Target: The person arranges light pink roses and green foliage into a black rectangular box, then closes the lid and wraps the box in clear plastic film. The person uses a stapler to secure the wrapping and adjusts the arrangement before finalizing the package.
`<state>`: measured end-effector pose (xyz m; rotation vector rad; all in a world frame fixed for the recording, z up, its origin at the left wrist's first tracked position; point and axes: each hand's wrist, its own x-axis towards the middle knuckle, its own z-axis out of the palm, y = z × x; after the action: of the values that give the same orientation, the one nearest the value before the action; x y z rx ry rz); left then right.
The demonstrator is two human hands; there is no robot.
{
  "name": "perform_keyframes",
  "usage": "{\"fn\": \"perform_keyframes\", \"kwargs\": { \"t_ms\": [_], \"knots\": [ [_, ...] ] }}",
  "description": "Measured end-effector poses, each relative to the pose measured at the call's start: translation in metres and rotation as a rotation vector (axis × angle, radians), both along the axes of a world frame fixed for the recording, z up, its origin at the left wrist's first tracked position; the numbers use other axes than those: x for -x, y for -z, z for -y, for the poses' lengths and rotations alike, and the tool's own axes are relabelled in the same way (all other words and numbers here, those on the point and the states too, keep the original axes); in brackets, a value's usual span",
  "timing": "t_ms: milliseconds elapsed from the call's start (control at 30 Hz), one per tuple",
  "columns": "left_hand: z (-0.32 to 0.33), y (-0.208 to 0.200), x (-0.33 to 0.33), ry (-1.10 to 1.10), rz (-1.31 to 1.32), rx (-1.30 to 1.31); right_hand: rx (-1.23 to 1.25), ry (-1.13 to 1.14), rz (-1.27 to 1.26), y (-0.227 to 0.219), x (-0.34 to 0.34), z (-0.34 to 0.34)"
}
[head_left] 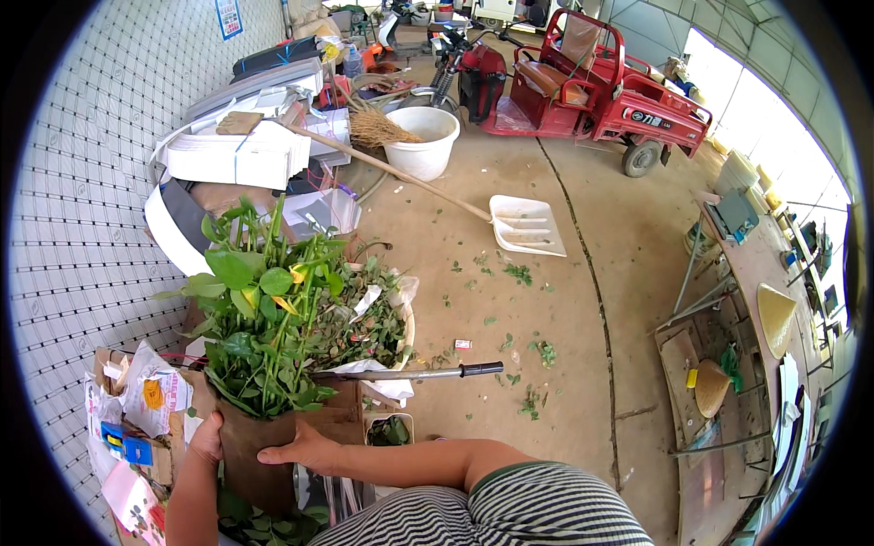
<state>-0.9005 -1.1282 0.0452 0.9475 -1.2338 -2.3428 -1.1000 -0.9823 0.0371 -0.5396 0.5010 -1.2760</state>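
Between my hands stands a bunch of green leafy stems [255, 337] with a few yellow leaves, its lower part inside a dark brown wrap or sleeve [258, 455]. My left hand [208, 439] is closed on the wrap's left side. My right hand [305, 449] curls round its right side, thumb across the front. Both hands' other fingers are partly hidden behind the wrap. More green leaves [264, 526] show below it. Just beyond the bunch is a wide tub [409, 338] heaped with leaf and stem cuttings.
A long metal-handled tool [419, 372] lies across beside the bunch. Bags, paper and a blue tape dispenser [137, 449] crowd the left. Ahead are a white shovel [528, 227], a white bucket [423, 146] with a straw broom, and a red cargo tricycle [592, 100]. Worktables [774, 300] stand right.
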Motion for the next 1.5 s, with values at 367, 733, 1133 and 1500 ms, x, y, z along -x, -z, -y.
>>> {"fn": "perform_keyframes", "kwargs": {
  "t_ms": [367, 733, 1133, 1500],
  "knots": [
    [-0.045, -0.056, 0.056, -0.18, 0.314, 0.478, -0.392, 0.029, 0.061, 0.031, 0.007, -0.019],
    [-0.092, -0.124, 0.07, 0.11, 0.547, 0.49, 0.106, -0.262, 0.197, 0.006, 0.006, -0.024],
    [-0.124, -0.1, 0.047, -0.126, 0.226, 0.076, 0.395, -0.664, 0.398, 0.015, 0.007, -0.022],
    [-0.169, -0.073, 0.066, -0.351, 0.413, -0.105, 0.618, -0.411, -1.001, 0.105, 0.15, -0.011]
  ]
}}
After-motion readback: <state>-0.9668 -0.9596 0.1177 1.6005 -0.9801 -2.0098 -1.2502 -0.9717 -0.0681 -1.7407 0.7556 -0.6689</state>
